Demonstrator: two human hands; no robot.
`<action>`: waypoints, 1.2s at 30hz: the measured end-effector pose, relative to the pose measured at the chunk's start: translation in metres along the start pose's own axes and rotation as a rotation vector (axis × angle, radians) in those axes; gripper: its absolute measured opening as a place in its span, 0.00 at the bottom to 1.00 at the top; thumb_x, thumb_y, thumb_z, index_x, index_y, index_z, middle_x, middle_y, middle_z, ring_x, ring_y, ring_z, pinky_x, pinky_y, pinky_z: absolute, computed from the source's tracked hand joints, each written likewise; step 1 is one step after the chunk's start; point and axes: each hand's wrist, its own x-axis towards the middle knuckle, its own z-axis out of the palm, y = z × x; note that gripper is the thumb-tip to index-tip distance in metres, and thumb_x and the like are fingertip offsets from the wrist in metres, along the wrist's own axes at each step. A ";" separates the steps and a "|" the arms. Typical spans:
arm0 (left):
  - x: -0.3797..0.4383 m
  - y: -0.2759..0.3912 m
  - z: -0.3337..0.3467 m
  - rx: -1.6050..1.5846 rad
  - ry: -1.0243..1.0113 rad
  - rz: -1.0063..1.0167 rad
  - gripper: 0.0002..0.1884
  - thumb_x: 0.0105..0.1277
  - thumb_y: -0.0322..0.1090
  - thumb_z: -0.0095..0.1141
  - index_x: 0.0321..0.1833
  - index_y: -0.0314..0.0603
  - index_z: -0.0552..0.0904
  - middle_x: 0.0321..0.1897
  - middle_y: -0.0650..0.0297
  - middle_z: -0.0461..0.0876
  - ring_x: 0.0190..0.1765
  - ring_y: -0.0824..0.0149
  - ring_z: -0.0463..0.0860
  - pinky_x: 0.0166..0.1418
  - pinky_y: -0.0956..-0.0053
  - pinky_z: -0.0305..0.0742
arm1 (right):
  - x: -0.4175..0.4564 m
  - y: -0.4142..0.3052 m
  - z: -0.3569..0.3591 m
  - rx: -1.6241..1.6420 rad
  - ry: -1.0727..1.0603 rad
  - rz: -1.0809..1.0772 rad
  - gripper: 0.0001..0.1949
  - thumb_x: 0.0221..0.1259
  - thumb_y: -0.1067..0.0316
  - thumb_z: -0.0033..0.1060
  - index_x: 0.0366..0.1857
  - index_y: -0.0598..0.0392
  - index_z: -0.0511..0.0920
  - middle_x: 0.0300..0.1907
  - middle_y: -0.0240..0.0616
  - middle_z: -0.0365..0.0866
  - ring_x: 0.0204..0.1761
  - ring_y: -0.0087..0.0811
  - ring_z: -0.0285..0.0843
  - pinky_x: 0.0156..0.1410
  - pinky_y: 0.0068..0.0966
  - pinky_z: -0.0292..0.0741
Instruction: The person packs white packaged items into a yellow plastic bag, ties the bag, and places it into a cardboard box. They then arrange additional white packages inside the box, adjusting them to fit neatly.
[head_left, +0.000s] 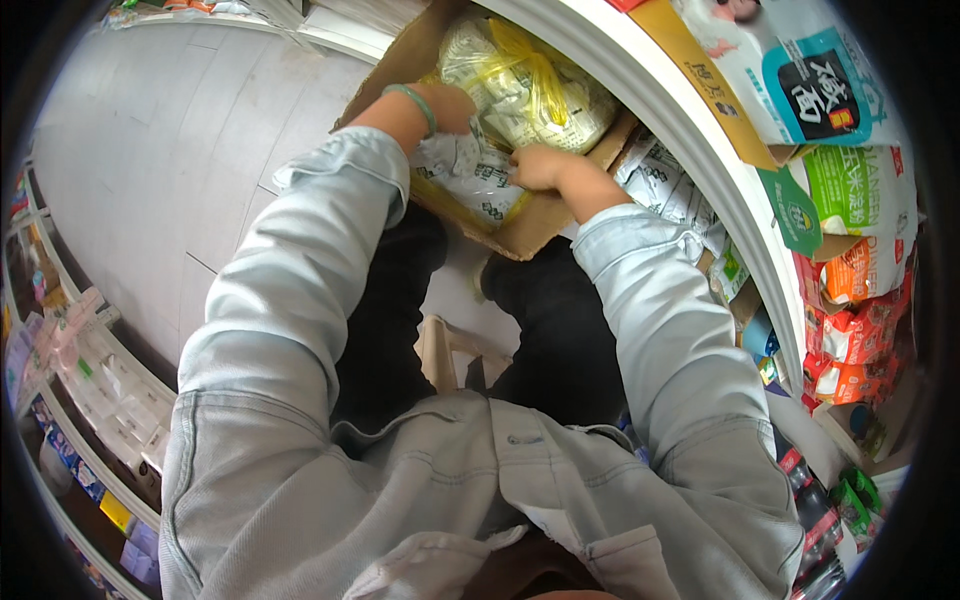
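An open cardboard box (544, 225) sits in front of my knees, tilted between the floor and the shelf. Inside it lies a white plastic packet (484, 180) with green printing. My left hand (450, 109), a pale green bangle on its wrist, reaches over the packet's far left side; its fingertips are hidden. With curled fingers my right hand (538, 166) grips the right edge of the same packet. Behind both hands, a knotted translucent yellow plastic bag (555, 97) full of white printed packets fills the back of the box.
A white shelf edge (709, 127) curves along the right, holding bagged food packets (825, 90). More white packets (664, 180) lie beneath it. Bottles (814, 517) stand at lower right. A beige plastic stool (439, 352) is between my legs. Stocked shelves (112, 405) line the left beyond grey floor (150, 150).
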 end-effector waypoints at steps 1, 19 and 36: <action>0.004 -0.001 0.005 0.040 -0.036 0.034 0.21 0.62 0.45 0.53 0.53 0.40 0.77 0.53 0.50 0.76 0.55 0.50 0.76 0.59 0.60 0.70 | 0.002 -0.004 0.000 0.051 0.062 0.005 0.22 0.52 0.57 0.61 0.47 0.62 0.77 0.49 0.52 0.79 0.51 0.47 0.77 0.56 0.36 0.72; 0.037 -0.017 -0.004 -0.123 0.666 -0.137 0.16 0.63 0.45 0.50 0.45 0.42 0.80 0.38 0.51 0.82 0.44 0.49 0.80 0.48 0.58 0.74 | 0.027 0.026 -0.039 0.438 0.620 0.279 0.24 0.49 0.55 0.54 0.49 0.59 0.78 0.51 0.51 0.78 0.52 0.46 0.76 0.61 0.34 0.69; 0.025 -0.014 -0.010 -1.109 0.378 -0.125 0.26 0.61 0.39 0.57 0.60 0.34 0.72 0.51 0.58 0.78 0.48 0.66 0.77 0.54 0.73 0.69 | 0.036 -0.024 -0.011 1.854 0.200 0.199 0.13 0.51 0.79 0.59 0.42 0.57 0.73 0.41 0.39 0.73 0.44 0.36 0.70 0.55 0.40 0.68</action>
